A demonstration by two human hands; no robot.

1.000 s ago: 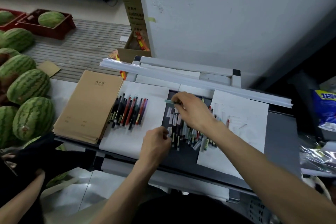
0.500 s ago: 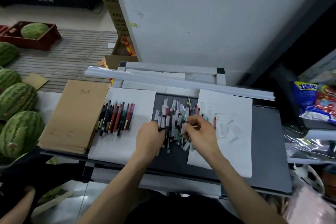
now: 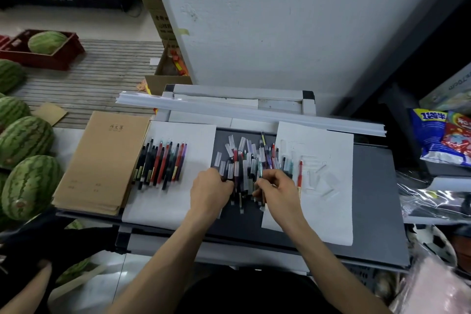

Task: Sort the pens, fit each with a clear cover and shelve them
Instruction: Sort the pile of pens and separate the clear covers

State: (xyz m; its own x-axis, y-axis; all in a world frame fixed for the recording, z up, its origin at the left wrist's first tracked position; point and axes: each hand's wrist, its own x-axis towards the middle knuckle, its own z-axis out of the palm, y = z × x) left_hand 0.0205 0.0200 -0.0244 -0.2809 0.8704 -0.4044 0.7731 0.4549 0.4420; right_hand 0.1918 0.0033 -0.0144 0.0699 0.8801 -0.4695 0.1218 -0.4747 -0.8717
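Dozens of pens lie heaped in a pile [image 3: 244,163] on the dark board [image 3: 374,199], between two white sheets. My right hand [image 3: 277,192] pinches a green pen [image 3: 260,173] at the pile's right edge, fingers curled round the barrel. My left hand [image 3: 210,192] sits knuckles-up on the pile's left edge with its fingers bent down among the pens. I cannot tell whether it grips one, as the fingertips are hidden.

A sorted row [image 3: 163,163] of black, red and purple pens lies on the left sheet [image 3: 178,211], just beside a notebook stack [image 3: 102,160]. Clear covers [image 3: 318,181] lie scattered on the right sheet [image 3: 328,224], with a red pen [image 3: 300,173] at that sheet's inner edge.

I judge the sorting far from done, and I see no cover fitted in either hand.

- Drawing the green pen out of the tangle could drag its neighbours along, and loose ones may roll toward the board's near edge.
- The covers barely show against the white paper, so a careless forearm over that sheet could sweep some off unnoticed.
- My view is soft with blur, and dark barrels look alike, so a pen could land in the wrong colour group
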